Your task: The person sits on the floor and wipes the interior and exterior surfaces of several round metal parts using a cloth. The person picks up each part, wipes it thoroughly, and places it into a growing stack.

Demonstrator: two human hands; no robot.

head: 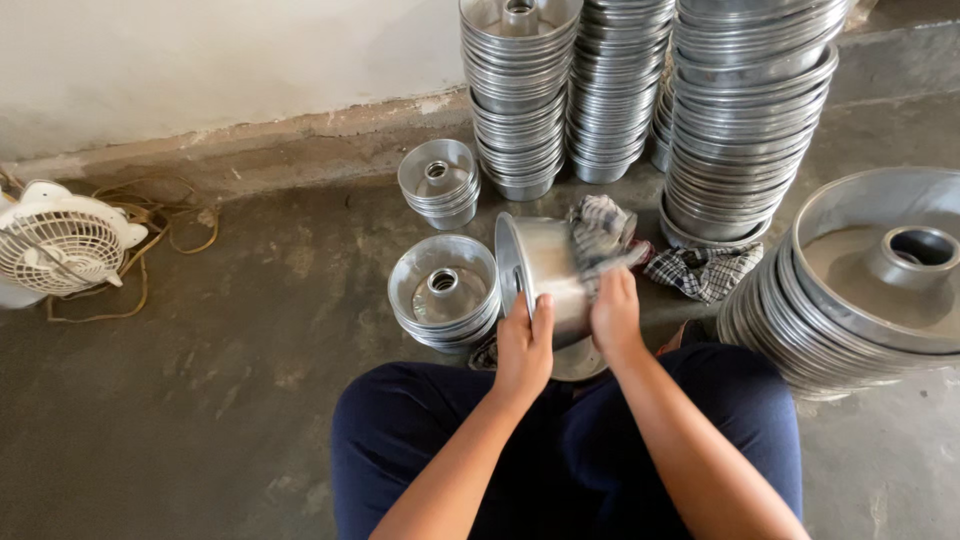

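Gripping the rim of a metal tube pan point(545, 272) at centre frame, the left hand point(523, 350) curls shut to tilt it sideways; the right hand point(614, 315) clasps a checked cloth point(600, 232) against its outer wall; stacked pans point(443, 292) sit just left.

A single head-worn camera looks steeply down and forward from the seated person's own eye level, with the lap and both forearms entering from the bottom edge and the left hand point(523, 352) and right hand point(614, 315) near frame centre at close range. The view faces a pale wall point(200, 60) across the concrete floor point(200, 400), which fills the middle distance. No second view exists, so no overlap applies.
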